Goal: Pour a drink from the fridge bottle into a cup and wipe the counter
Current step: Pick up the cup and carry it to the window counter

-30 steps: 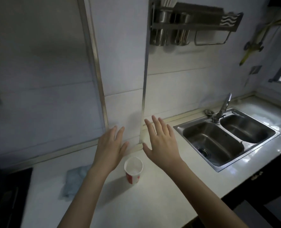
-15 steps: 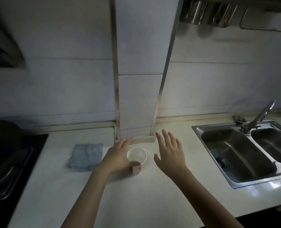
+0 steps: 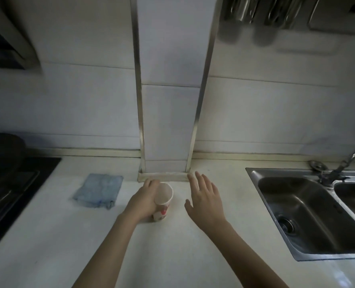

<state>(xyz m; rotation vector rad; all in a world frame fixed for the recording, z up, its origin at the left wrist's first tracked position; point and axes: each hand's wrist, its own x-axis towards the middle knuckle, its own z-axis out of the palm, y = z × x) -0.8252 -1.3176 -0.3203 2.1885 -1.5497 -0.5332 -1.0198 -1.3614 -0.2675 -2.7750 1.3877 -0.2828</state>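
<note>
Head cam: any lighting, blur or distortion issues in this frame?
Head view: dim overall, with the stove nearly black at left; wide-angle bend splays the wall trim; the utensil rack at top right is smeared; the cup, left hand and right hand read sharp enough.

A cloth (image 3: 98,190) lies left of cup (image 3: 164,193), sink (image 3: 254,171) right; stove (image 3: 16,179), seemingly, far left.
</note>
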